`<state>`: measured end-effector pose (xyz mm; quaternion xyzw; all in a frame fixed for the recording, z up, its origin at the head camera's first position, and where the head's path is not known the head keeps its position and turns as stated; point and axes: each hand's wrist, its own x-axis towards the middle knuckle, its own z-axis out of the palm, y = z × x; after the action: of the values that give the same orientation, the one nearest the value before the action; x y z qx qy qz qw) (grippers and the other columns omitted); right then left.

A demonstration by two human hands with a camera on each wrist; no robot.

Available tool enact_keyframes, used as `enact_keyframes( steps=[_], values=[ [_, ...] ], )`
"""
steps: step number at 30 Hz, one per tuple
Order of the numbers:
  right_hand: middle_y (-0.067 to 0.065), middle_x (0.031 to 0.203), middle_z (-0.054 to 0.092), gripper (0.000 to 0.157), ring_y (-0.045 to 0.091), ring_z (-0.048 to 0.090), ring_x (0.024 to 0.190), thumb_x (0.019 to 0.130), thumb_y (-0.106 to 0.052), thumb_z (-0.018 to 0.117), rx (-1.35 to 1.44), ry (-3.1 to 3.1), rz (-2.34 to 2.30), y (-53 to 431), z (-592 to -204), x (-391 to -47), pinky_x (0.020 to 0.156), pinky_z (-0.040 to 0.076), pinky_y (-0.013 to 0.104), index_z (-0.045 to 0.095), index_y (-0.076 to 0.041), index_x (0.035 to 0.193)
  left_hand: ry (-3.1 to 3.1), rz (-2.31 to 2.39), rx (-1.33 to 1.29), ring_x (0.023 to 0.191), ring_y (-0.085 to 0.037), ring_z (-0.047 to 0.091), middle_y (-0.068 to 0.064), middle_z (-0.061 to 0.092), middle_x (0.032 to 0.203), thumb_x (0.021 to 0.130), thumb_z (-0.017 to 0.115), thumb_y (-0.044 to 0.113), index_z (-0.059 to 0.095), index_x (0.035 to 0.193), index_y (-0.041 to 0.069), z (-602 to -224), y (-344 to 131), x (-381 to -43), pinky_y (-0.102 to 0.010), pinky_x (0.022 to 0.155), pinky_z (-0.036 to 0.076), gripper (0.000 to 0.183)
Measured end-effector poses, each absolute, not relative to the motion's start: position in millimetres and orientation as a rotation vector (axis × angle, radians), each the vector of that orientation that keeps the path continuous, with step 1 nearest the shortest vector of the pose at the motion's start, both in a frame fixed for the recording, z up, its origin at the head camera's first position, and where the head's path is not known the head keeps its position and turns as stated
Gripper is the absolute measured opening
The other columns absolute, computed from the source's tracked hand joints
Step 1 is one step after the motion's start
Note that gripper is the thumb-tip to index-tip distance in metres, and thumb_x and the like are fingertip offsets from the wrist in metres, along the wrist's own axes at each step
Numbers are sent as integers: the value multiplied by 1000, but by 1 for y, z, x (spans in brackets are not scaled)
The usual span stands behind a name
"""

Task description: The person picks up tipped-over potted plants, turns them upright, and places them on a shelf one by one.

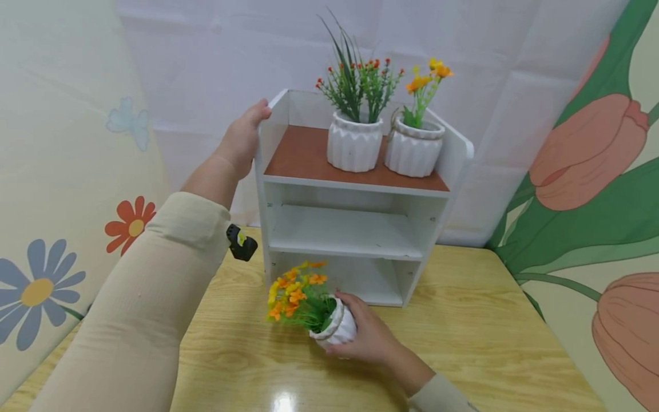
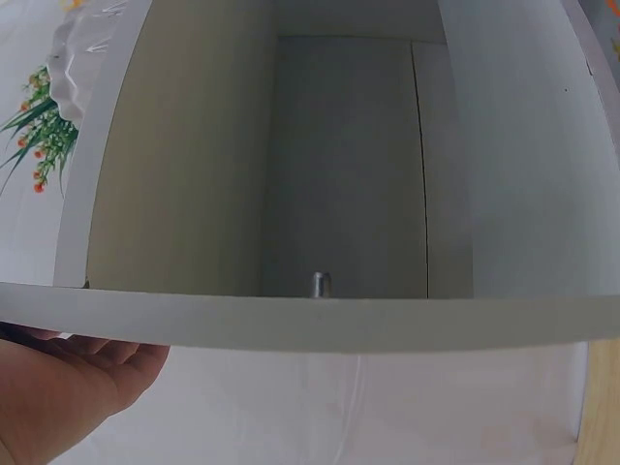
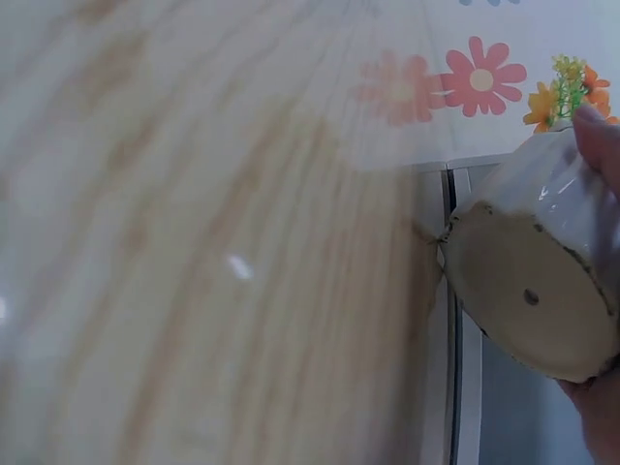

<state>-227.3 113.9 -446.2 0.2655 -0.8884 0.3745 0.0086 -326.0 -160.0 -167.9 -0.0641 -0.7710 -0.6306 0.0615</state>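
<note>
My right hand [image 1: 368,332] grips a white ribbed flower pot [image 1: 340,327] with orange and yellow flowers [image 1: 293,292]. The pot is tilted, its flowers leaning left, in front of the shelf's lower part. In the right wrist view the pot's bare underside [image 3: 528,295] shows, with a small hole in it. With its fingers at the top of the left side panel, my left hand [image 1: 239,137] holds the white shelf [image 1: 350,189]. The left wrist view shows those fingers [image 2: 121,363] against the panel's outer face; part of the hand is hidden there.
On the shelf's brown top stand a white pot with red-tipped greenery [image 1: 355,143] and a white pot with orange flowers [image 1: 414,146]. Below are two white compartments. The shelf stands on a wood-grain table [image 1: 479,320], with a white cloth backdrop [image 1: 206,57] and flower-printed panels alongside.
</note>
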Motion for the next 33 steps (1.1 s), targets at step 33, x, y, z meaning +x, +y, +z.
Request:
enact_keyframes(
  steps=[33],
  values=[
    [14, 149, 44, 104, 34, 42, 135, 65, -15, 91, 559, -2717, 1714, 150, -463, -228, 110, 29, 52, 32, -15, 150, -2350, -1891, -200, 139, -16, 21, 7, 15, 163, 103, 20, 49, 6, 157, 40, -168, -159, -325, -43, 118, 16, 57]
  ],
)
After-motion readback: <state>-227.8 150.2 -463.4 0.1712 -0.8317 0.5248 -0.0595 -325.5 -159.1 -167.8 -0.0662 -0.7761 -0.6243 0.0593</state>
